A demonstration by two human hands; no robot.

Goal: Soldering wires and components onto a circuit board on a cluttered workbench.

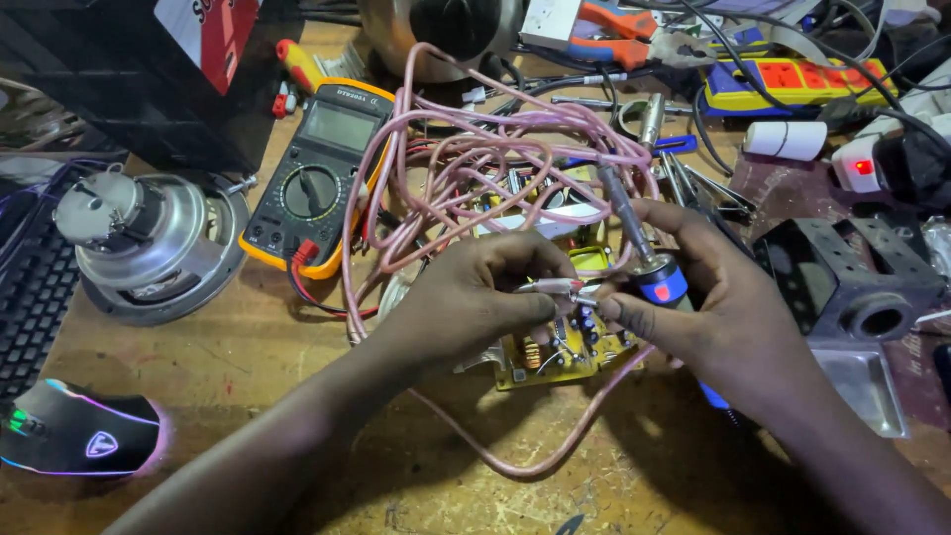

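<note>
The wire ends [567, 287] sit right between your two hands, just above the yellow circuit board [560, 352], which lies flat on the wooden bench [248, 367] and is partly hidden under your fingers.

Around you:
- The pink cable [475, 149] is tangled in loops behind your hands, with one loop running down in front of the board.
- The yellow multimeter [317, 173] is to the left of the tangle, with its red lead plugged in.
- The round metal motor [149, 243] is further left, the keyboard [30, 287] is at the bench edge, and the lit mouse [74, 431] is at the lower left.
- The grey metal block [852, 277] is just right of your right hand.
- The power strip [792, 84] and pliers [619, 35] are at the back.

The cable loops crowd the space over the board.

Your left hand [466, 302] is pinched closed on the wire ends, thumb and forefinger tight. Your right hand [708, 297] is wrapped around the soldering iron [649, 258] at its blue collar. The metal barrel points up and away from you into the cable tangle, and your fingertips [609, 307] touch the wire ends.
</note>
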